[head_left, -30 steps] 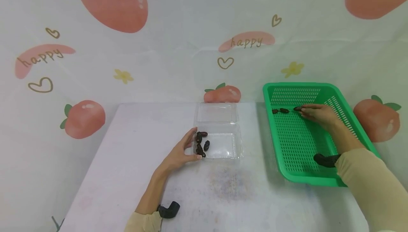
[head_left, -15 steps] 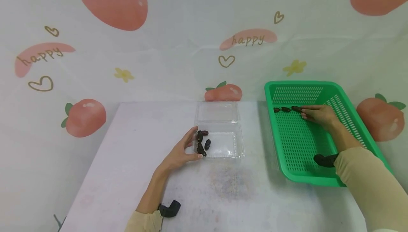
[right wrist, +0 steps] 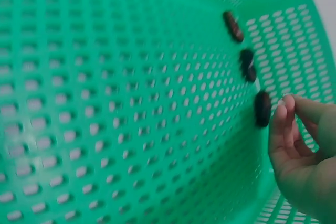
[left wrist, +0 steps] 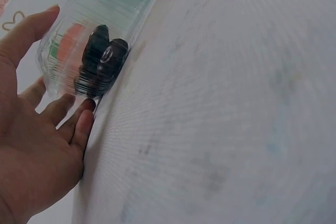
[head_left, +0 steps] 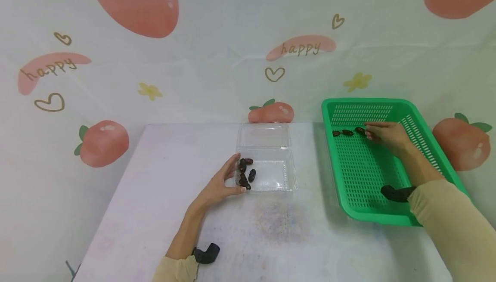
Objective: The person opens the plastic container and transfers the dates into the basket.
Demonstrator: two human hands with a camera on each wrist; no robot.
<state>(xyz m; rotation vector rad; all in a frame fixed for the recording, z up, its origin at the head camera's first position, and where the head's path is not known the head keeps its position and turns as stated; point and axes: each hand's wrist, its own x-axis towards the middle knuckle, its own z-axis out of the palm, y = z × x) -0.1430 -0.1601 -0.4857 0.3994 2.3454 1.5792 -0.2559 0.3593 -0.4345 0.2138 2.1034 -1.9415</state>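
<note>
My left hand [head_left: 217, 187] holds the left side of a clear plastic clamshell box [head_left: 271, 176], thumb at the near corner and fingers along the far side. Several dark brown dates [head_left: 252, 175] lie in its left half, and the lid [head_left: 264, 136] is folded back. In the left wrist view, dates [left wrist: 110, 59] show through the ribbed wall. Inside the green basket [head_left: 336, 187], my right hand [head_left: 391, 137] has its fingertips at a date [head_left: 360, 131]. In the right wrist view that date [right wrist: 262, 108] lies just beside the fingertips, not clearly pinched.
Two more dates, one [head_left: 347, 132] and another [head_left: 336, 134], lie in a row along the basket's far wall. White table surface [head_left: 306, 213] lies between box and basket. A patterned cloth [head_left: 201, 58] hangs behind. Each wrist wears a black band [head_left: 207, 254].
The right hand's index finger has lifted slightly off the date, which has shifted a little left. My left hand and the box have stayed in place.
</note>
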